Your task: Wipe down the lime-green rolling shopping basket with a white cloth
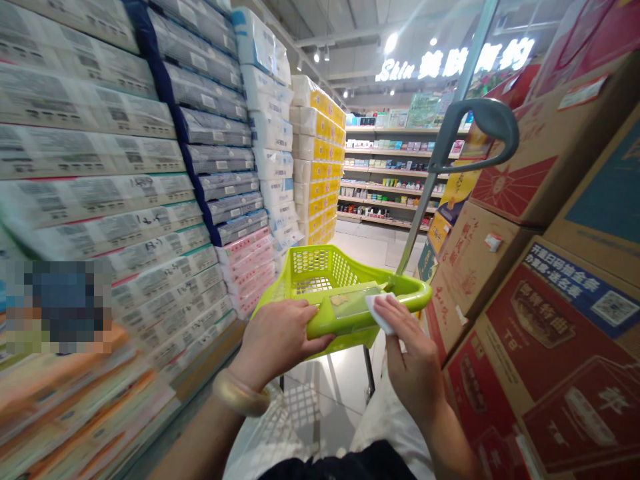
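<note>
A lime-green plastic shopping basket (pixel 320 270) on a stand sits in front of me, with a grey pull handle (pixel 480 130) rising to the upper right. My left hand (pixel 277 340) is closed on the basket's near rim, a bangle on its wrist. My right hand (pixel 413 353) presses a small white cloth or wipe (pixel 379 312) against the rim's near right corner, beside a clear label panel (pixel 353 301). The basket looks empty inside.
Stacked packs of tissue paper (pixel 150 200) wall the left side. Brown and red cardboard cartons (pixel 545 267) are piled close on the right. Store shelves (pixel 390 180) stand at the far end of the narrow aisle, with pale floor (pixel 365 243) between.
</note>
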`<action>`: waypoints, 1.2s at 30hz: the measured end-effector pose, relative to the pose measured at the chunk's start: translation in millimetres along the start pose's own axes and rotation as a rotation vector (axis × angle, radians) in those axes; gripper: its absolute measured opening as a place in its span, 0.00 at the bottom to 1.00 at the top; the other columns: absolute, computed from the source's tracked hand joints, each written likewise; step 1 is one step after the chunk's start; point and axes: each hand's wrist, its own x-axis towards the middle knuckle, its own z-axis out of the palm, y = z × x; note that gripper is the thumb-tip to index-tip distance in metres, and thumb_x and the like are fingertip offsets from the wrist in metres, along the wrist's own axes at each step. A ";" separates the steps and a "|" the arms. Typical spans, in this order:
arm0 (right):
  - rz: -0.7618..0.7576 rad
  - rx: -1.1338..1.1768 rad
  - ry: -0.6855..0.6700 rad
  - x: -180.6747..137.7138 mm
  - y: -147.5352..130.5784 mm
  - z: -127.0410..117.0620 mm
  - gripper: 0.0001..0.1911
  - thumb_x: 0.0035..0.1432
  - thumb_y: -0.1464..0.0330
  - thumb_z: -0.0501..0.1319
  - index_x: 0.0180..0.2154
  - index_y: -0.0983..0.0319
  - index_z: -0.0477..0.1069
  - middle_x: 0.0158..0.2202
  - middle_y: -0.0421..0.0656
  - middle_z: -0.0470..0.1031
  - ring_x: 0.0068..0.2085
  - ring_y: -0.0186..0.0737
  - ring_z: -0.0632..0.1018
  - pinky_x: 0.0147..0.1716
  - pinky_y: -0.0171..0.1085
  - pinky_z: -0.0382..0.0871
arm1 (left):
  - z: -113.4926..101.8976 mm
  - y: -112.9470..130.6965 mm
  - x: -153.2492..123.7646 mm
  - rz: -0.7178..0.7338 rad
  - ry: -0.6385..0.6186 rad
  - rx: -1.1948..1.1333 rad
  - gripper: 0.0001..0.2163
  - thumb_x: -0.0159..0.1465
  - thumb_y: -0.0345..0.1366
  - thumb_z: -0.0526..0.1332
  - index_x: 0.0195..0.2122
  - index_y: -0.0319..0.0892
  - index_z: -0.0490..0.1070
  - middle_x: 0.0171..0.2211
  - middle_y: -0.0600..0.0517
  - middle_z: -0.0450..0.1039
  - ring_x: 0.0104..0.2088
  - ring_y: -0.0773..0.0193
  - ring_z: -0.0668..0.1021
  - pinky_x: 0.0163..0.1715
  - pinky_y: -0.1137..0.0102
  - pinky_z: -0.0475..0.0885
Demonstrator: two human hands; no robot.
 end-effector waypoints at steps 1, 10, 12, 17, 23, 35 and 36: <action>0.031 -0.020 0.031 -0.1 1.7 -0.8 0.24 0.61 0.80 0.51 0.54 0.57 0.73 0.53 0.47 0.77 0.58 0.47 0.74 0.60 0.53 0.67 | -0.3 0.0 -0.2 0.003 0.000 -0.002 0.21 0.63 0.57 0.55 0.34 0.44 0.75 0.33 0.49 0.77 0.35 0.54 0.79 0.30 0.66 0.66; -0.148 0.078 -0.124 -5.3 -13.2 9.5 0.26 0.60 0.82 0.51 0.55 0.57 0.71 0.54 0.45 0.77 0.60 0.43 0.72 0.61 0.50 0.66 | 0.3 -0.9 -0.2 0.000 0.009 0.011 0.21 0.63 0.57 0.55 0.34 0.44 0.74 0.34 0.48 0.78 0.35 0.55 0.79 0.30 0.67 0.67; -0.059 0.017 -0.033 -4.0 -5.9 7.5 0.25 0.60 0.81 0.51 0.54 0.58 0.71 0.53 0.46 0.77 0.60 0.45 0.73 0.61 0.52 0.66 | 0.2 -1.0 0.2 0.003 0.000 0.015 0.21 0.63 0.57 0.55 0.33 0.44 0.74 0.34 0.49 0.78 0.35 0.54 0.79 0.30 0.66 0.67; -0.044 0.001 -0.005 -4.4 -6.5 9.2 0.25 0.60 0.82 0.50 0.54 0.58 0.71 0.53 0.47 0.77 0.60 0.45 0.72 0.61 0.53 0.66 | 0.7 -0.5 0.8 -0.003 0.000 0.010 0.21 0.63 0.57 0.56 0.33 0.44 0.74 0.34 0.48 0.78 0.35 0.55 0.79 0.31 0.67 0.67; -0.117 0.073 -0.088 -3.9 -9.7 10.8 0.26 0.60 0.81 0.51 0.55 0.56 0.71 0.53 0.44 0.77 0.60 0.44 0.73 0.60 0.52 0.67 | 0.7 0.3 0.9 -0.002 0.003 0.010 0.21 0.63 0.57 0.56 0.34 0.43 0.74 0.34 0.48 0.78 0.35 0.55 0.79 0.30 0.67 0.67; -0.096 0.074 -0.059 -4.7 -5.4 9.2 0.25 0.60 0.81 0.51 0.54 0.56 0.72 0.53 0.44 0.78 0.60 0.44 0.73 0.60 0.51 0.67 | -0.8 1.1 1.3 0.003 0.000 0.029 0.20 0.63 0.56 0.56 0.32 0.44 0.73 0.32 0.48 0.77 0.33 0.53 0.79 0.28 0.66 0.66; -0.061 0.054 -0.024 -3.6 -1.3 7.1 0.24 0.61 0.81 0.51 0.53 0.56 0.73 0.52 0.45 0.78 0.59 0.45 0.73 0.60 0.52 0.67 | -0.9 1.0 1.3 0.001 -0.002 0.030 0.20 0.63 0.57 0.56 0.32 0.44 0.73 0.32 0.48 0.77 0.33 0.53 0.79 0.28 0.66 0.66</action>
